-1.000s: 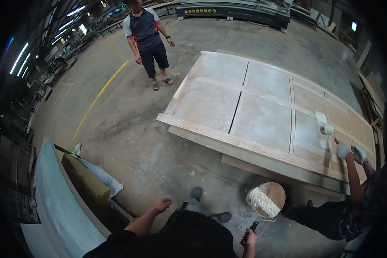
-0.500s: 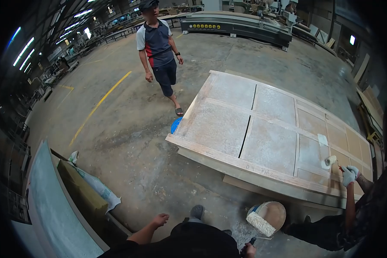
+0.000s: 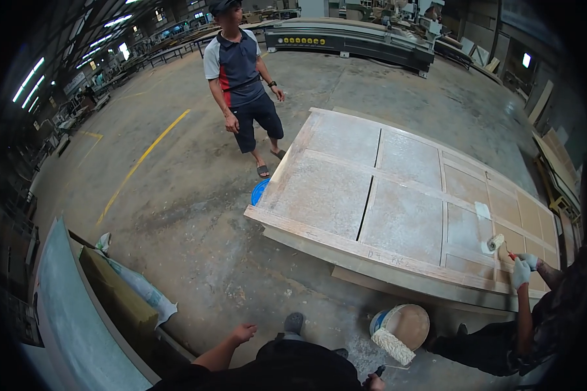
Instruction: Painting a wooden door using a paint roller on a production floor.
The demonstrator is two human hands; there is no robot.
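Note:
My right hand (image 3: 375, 382) is closed round the black handle of a paint roller (image 3: 392, 345). The roller's fluffy white sleeve lies against the near side of a round bucket (image 3: 377, 318) on the floor. Low in the view, my left hand (image 3: 244, 333) hangs away from my body, holding nothing, its fingers loosely apart. Beyond the bucket lies a large framed wooden panel (image 3: 403, 225), its left sections whitened with a wet-looking coat and its right end bare brown. At the right, a co-worker's gloved hands (image 3: 523, 267) hold a smaller roller (image 3: 496, 243) on the panel.
Another person (image 3: 241, 85) stands past the panel's far left corner, beside a blue round object (image 3: 259, 192). A pale curved-looking sheet (image 3: 78, 306) and a brownish block (image 3: 117, 287) stand at the left. A long machine (image 3: 346, 40) sits at the back.
The person beyond the panel has stepped slightly and shifted their feet. The co-worker's roller has moved a little. My roller stays by the bucket; the whole view has shifted slightly.

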